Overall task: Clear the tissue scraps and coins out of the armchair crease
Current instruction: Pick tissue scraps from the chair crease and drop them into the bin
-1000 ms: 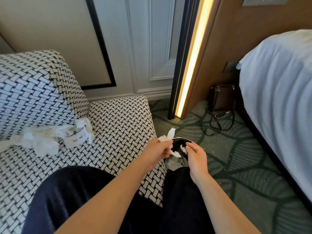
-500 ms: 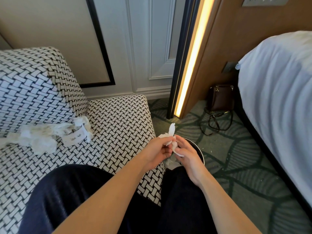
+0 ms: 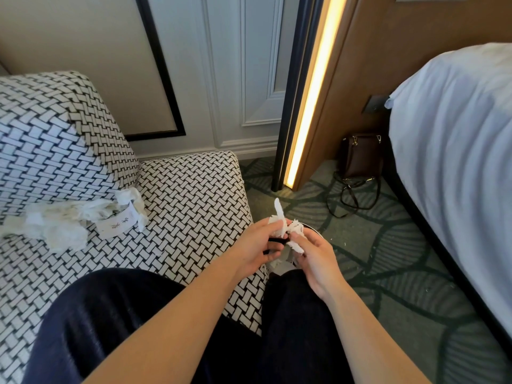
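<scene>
Since a second ago the right hand [image 3: 313, 259] has come across to meet the left hand [image 3: 256, 245]. Back then it hung open over the bin with air between the two, and now both work on the same wad. The tissue scraps [image 3: 288, 231] sit between the two sets of fingertips. The left fingers curl round the left side of the wad, and the right thumb and forefinger pinch its right side, with a torn piece hanging just under the right thumb. One thin strip stands up above the left fingertips. Directly beneath the fingers lies the bin [image 3: 315, 229], mostly covered by the hands. Only an arc of its dark rim shows just beyond the right fingertips, with a bit of pale lining between the palms.

Well to the left of the left fingers, a tissue pile [image 3: 61, 221] lies along the crease where the seat of the armchair [image 3: 194, 195] meets its back, unmoved from before. A paper band [image 3: 117, 225] with printed characters lies against the pile's near side. Dark trousers [image 3: 133, 314] cover the seat below the wrists. Far beyond the right fingers a brown handbag [image 3: 360, 157] stands on the patterned carpet [image 3: 388, 259] beside the bed [image 3: 457, 162].
</scene>
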The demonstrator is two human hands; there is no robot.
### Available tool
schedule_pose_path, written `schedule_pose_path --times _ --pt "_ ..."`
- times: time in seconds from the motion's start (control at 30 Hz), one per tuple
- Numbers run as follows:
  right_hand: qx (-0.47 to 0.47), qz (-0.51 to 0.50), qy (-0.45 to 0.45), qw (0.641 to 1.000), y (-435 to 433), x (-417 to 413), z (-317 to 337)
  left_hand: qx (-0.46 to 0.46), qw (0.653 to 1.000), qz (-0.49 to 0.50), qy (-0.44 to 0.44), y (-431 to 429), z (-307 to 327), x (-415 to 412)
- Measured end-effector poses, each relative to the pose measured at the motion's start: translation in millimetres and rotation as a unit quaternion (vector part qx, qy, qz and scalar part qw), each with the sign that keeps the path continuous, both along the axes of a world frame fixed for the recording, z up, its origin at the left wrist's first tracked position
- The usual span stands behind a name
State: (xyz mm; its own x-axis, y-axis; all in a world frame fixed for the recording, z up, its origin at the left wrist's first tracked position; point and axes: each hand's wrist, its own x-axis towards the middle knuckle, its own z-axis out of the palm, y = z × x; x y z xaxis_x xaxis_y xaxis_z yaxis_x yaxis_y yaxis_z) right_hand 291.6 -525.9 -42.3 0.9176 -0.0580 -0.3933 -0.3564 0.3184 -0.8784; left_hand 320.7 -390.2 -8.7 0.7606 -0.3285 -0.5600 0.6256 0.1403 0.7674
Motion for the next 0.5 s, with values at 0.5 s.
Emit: schedule_pose_path --times 0.5 --pt "0.055 -0.182 0.127 0.973 -4 13 -10 0.072 0.997 0.013 0.036 -15 -3 -2"
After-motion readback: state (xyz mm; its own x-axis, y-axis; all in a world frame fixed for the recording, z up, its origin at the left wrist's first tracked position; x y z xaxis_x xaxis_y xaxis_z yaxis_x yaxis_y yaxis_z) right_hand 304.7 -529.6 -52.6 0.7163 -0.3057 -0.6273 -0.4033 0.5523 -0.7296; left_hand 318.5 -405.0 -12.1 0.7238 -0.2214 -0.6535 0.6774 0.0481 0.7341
